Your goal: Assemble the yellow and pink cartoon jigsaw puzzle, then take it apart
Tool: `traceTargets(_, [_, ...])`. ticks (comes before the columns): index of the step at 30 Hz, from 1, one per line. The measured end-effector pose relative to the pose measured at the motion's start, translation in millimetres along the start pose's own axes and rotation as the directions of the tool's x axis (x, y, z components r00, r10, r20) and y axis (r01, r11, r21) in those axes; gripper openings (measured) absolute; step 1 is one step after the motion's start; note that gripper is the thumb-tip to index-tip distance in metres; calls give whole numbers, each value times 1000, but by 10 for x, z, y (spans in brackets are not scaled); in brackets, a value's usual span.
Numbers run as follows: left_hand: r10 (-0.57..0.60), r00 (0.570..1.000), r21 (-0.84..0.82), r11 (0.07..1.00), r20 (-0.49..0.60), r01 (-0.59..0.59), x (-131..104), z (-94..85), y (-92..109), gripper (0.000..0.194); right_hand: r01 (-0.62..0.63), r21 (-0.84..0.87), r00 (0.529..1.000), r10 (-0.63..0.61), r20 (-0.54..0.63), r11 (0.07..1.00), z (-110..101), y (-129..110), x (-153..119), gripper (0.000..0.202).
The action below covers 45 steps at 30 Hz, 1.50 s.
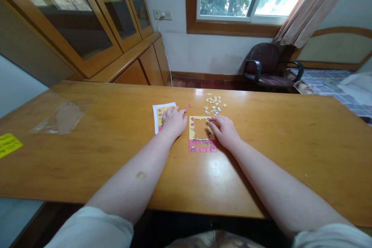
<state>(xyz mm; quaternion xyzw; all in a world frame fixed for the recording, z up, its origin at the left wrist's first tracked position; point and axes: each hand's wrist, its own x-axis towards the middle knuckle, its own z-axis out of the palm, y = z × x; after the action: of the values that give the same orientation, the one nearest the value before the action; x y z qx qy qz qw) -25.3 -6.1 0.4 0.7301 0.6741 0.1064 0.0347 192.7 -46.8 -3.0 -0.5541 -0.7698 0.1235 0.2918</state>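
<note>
A partly assembled jigsaw puzzle (202, 149), yellow above and pink below, lies flat on the table with open gaps in its middle and lower part. My right hand (225, 131) bends over its upper right edge, thumb and forefinger drawn together at a small puzzle piece (208, 121) there. My left hand (175, 121) rests palm down on a white-edged picture sheet (156, 114), covering much of it. Its fingers are apart, and a pink puzzle piece (186, 111) lies at the fingertips. Another pink piece (190, 105) sits just beyond.
Several loose yellowish pieces (215, 100) and white-and-blue pieces (214, 109) lie behind the puzzle. A clear plastic bag (68, 116) and a yellow label (9, 145) are on the left of the wooden table (116, 131). Beyond stand a cabinet (128, 62) and an office chair (266, 62).
</note>
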Motion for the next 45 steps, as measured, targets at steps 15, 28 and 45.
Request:
traceTargets(15, [37, 995, -59, 997, -92, -42, 57, -43, -39, 43, 27, 46, 1000, -27, -6, 999, 3, -6, 6, 21])
traceTargets(28, [-188, 955, 186, 972, 230, 146, -11, -432, -345, 34, -11, 99, 998, 17, -58, 995, 56, 84, 60, 24])
traceTargets(45, [21, 976, 188, 980, 216, -63, 188, -380, -126, 21, -19, 99, 997, 26, -67, 995, 103, 110, 89, 24])
